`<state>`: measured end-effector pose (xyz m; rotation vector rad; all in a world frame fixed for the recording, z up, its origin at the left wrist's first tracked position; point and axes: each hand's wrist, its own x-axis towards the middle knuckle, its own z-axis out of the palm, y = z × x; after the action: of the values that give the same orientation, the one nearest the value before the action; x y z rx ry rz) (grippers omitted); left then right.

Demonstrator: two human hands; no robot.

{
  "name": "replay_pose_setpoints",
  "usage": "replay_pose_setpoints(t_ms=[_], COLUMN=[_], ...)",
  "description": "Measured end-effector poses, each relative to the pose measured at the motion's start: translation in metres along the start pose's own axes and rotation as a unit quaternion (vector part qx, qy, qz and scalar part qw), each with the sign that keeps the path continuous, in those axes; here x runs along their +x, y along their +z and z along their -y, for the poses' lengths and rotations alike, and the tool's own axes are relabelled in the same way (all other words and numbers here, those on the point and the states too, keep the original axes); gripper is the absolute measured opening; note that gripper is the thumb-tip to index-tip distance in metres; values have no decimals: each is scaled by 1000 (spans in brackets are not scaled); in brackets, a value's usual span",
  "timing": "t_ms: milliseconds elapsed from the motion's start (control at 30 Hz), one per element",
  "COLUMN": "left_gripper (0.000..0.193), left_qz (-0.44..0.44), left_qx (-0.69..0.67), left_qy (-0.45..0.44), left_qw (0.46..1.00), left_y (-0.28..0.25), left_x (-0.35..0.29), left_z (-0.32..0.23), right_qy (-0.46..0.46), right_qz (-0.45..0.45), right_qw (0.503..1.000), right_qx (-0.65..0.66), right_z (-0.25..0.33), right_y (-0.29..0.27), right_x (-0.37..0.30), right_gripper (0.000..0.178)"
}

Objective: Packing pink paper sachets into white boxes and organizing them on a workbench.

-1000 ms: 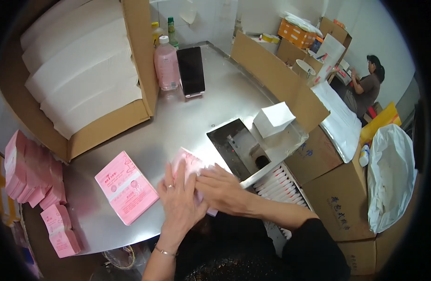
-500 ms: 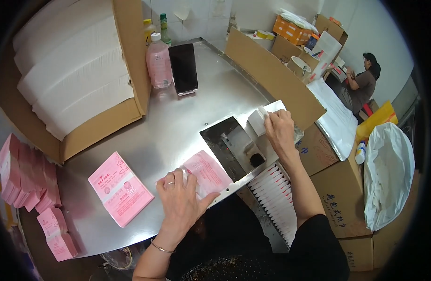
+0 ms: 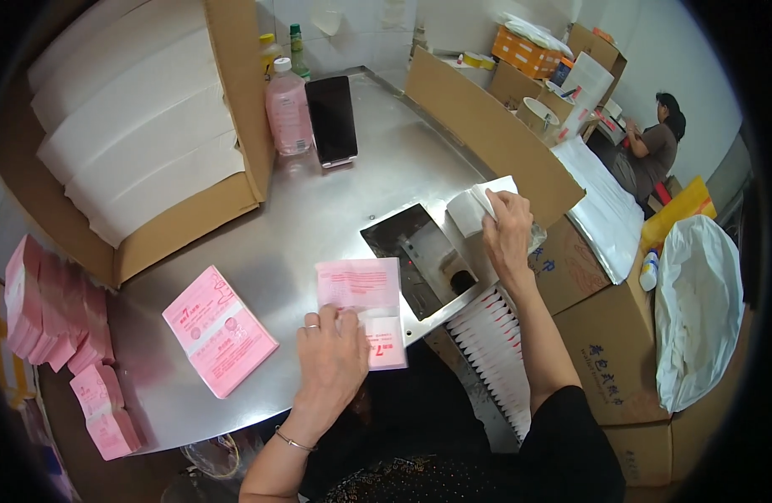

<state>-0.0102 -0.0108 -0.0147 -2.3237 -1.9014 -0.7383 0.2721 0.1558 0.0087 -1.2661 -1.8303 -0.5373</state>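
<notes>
My left hand [image 3: 331,352] bends its fingers over a pink printed plastic wrapper [image 3: 361,281] near the table's front edge, gripping it at its left side. The wrapper's upper part lies spread out, and its lower part reaches toward me. My right hand [image 3: 509,230] pinches a folded white paper tissue [image 3: 492,199] at the small white stack [image 3: 465,214], right of the table's dark opening [image 3: 419,260]. Left of my left hand lies a neat pile of pink wrappers [image 3: 222,331].
An open carton [image 3: 184,222] of white tissues stands at left, above stacked pink packets [image 3: 54,310]. Behind are a pink liquid bottle [image 3: 288,113] and a phone [image 3: 331,121] on a stand. White packs [image 3: 491,348] fill a box below. Another person [image 3: 654,151] sits far right.
The pink wrapper has turned and spread out under my left hand, which has shifted slightly right. My right hand has tilted the folded tissue up from the stack.
</notes>
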Motion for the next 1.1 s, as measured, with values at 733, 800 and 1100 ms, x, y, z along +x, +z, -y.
replay_pose_setpoints(t_ms=[733,800,1100], left_gripper=[26,22,31], left_qz=[-5,-90,-37], left_qx=[-147,-113,138], left_qy=[36,-12,-210], left_qw=[988,989,967], left_y=[-47,-51,-75], left_x=[-30,-43,-61], left_z=[18,42,105], right_qy=[-117,-10,-9], right_qz=[432,349,94], right_qw=[894,934,986], right_qx=[6,68,-138], right_z=[64,72,8], right_y=[44,13,16], right_x=[-51,-34,8], right_gripper=[21,12,21])
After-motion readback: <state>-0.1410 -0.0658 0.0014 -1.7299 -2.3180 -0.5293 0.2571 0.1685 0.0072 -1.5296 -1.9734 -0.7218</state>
